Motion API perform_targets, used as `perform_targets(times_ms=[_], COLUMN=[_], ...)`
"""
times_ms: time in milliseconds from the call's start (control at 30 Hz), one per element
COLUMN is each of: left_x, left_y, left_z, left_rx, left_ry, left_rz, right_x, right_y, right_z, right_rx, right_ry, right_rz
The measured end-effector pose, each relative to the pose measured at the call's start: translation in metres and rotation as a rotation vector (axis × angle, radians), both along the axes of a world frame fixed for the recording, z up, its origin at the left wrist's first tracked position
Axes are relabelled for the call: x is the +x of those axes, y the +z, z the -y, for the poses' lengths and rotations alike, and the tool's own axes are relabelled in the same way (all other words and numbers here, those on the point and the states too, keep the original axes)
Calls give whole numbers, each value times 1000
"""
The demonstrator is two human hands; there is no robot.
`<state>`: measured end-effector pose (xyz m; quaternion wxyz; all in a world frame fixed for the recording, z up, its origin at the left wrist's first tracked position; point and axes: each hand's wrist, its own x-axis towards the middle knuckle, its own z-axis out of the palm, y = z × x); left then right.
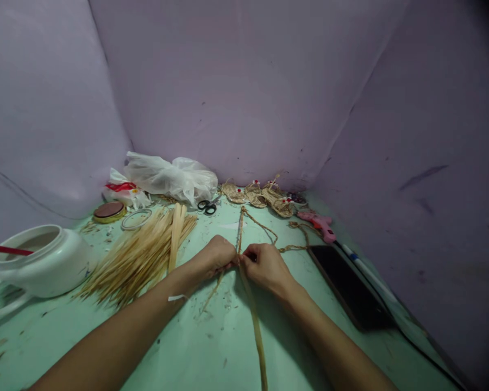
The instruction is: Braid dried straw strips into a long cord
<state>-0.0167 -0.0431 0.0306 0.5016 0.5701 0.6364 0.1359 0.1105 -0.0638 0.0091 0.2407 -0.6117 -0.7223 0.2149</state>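
A thin braided straw cord (240, 228) runs away from me over the table, bends at its far end and trails to the right. My left hand (220, 254) is closed on the cord's near end. My right hand (264, 266) pinches at the same spot, thumb and index finger together. From between the hands a long flat straw strand (254, 320) hangs toward me, and a shorter loose strand (212, 292) sticks out below my left hand. The fingertips partly hide where cord and strands meet.
Left are a bundle of dry straw (134, 260), a white pot (44, 260) and a round tin (109, 212). Scissors (208, 207), a plastic bag (175, 176) and several woven straw pieces (256, 195) lie at the back. Right are a pink glue gun (320, 222) and a phone (348, 288).
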Motion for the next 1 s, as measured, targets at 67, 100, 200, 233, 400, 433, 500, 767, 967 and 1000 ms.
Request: perform_targets(times_ms=[67, 100, 200, 233, 400, 433, 500, 767, 967, 1000], left_x=[2, 2, 1, 0, -5, -5, -5, -14, -22, -22], left_y=[0, -1, -4, -5, -4, -2, 0, -12, -18, -19], left_z=[1, 1, -1, -2, -1, 0, 1, -9, -15, -15], left_rx=[13, 10, -40, -62, -114, -118, -120, 5, -10, 6], left_ry=[16, 21, 24, 20, 22, 21, 6, -199, -274, -282], left_rz=[-13, -21, -31, -17, 114, 133, 138, 93, 164, 175], right_x=[1, 1, -1, -2, -18, -21, -26, -10, 0, -3], right_y=[1, 0, -3, -3, 6, 9, 15, 24, 21, 20], right_z=[-1, -1, -1, 1, 15, 18, 25, 17, 0, 1], right_rx=[-89, -154, -358, -388, -233, -194, -132, -261, -588, -678], right_ry=[-72, -94, -81, -73, -107, -111, -113, 18, -143, -109], right_rz=[-13, -45, -169, -187, -48, 0, 109, 125, -735, -868])
